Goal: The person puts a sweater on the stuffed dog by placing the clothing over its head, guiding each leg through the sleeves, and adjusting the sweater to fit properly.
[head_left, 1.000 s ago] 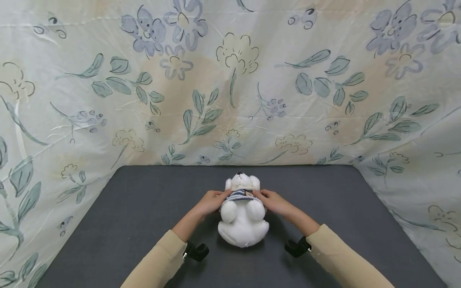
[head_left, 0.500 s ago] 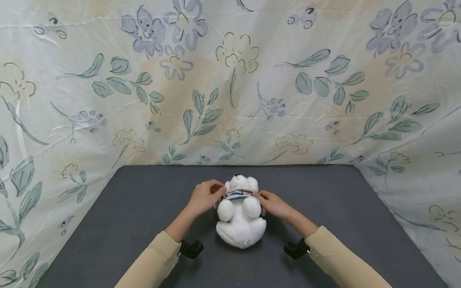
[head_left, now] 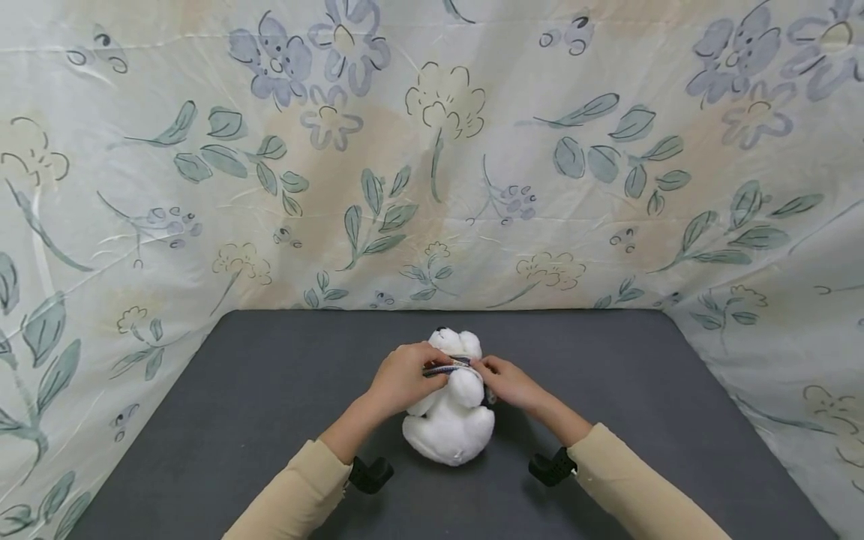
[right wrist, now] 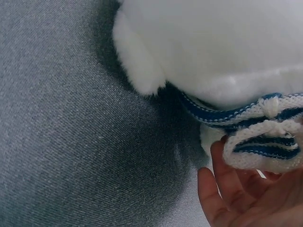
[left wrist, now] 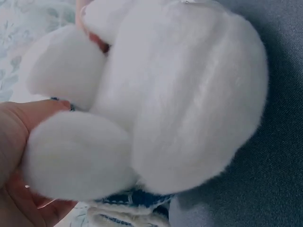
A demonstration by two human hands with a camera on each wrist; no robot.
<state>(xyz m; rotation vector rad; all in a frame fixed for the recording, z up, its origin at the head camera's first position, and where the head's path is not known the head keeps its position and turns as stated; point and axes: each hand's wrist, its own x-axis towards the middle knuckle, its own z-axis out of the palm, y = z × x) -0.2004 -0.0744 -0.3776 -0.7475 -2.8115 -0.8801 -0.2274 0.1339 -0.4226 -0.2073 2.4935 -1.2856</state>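
Observation:
A white plush animal with a dark nose sits on the dark table, its head tipped back. It wears a blue-and-white striped knitted sweater. My left hand reaches across the toy's left side and grips the sweater at the chest, covering one front paw in the head view. In the left wrist view that fluffy paw lies between my thumb and fingers. My right hand holds the sweater on the other side, thumb on the front. In the right wrist view its fingers are behind the knitted sleeve.
The dark grey table has rounded far corners. A floral curtain hangs behind it and along both sides. Black wrist-worn devices sit at the cuffs of both beige sleeves.
My left hand let go at the toy's side, lifted outward, then moved right across its chest to the sweater. The toy has shifted slightly left; my right hand stays nearly in place.

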